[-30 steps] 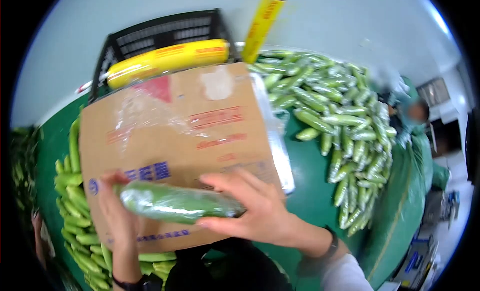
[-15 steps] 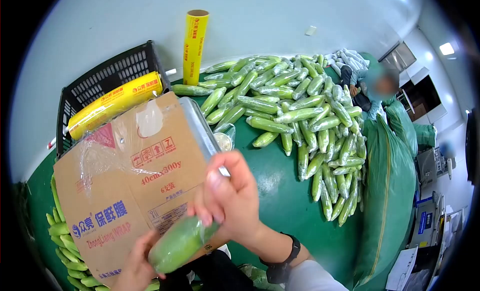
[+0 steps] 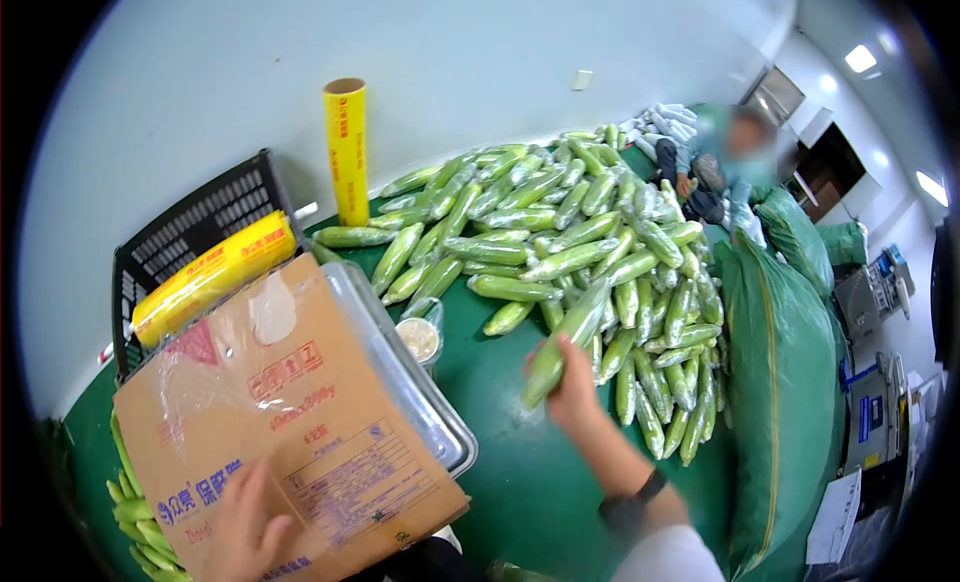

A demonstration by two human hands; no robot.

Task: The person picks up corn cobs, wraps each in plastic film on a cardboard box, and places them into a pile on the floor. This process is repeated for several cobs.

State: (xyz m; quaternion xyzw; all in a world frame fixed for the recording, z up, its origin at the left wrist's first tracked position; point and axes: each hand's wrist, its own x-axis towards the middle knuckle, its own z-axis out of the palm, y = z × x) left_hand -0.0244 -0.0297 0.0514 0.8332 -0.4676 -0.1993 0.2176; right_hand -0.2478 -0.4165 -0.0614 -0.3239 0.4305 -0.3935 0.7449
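Note:
My right hand (image 3: 577, 394) is wrapped round a long green vegetable (image 3: 543, 370), zucchini-like and covered in clear film. Its far end overlaps the edge of a large pile of similar film-wrapped vegetables (image 3: 520, 222) on the green surface. My left hand (image 3: 248, 527) holds nothing, its fingers apart, over the lower left part of a brown cardboard box (image 3: 340, 402) with printed lettering. Under the box, a metal tray (image 3: 455, 437) shows along its right side.
A yellow film roll (image 3: 346, 157) stands by the wall; another yellow roll (image 3: 215, 277) lies at the black crate (image 3: 140, 252). Unwrapped green vegetables (image 3: 140, 527) lie at the lower left. A large green sack (image 3: 780, 402) borders the pile. Another person (image 3: 705, 172) sits beyond it.
My right hand has carried the wrapped vegetable from above the box's lower edge rightward to the pile. My left hand has let go of it and moved left over the box. The view has shifted.

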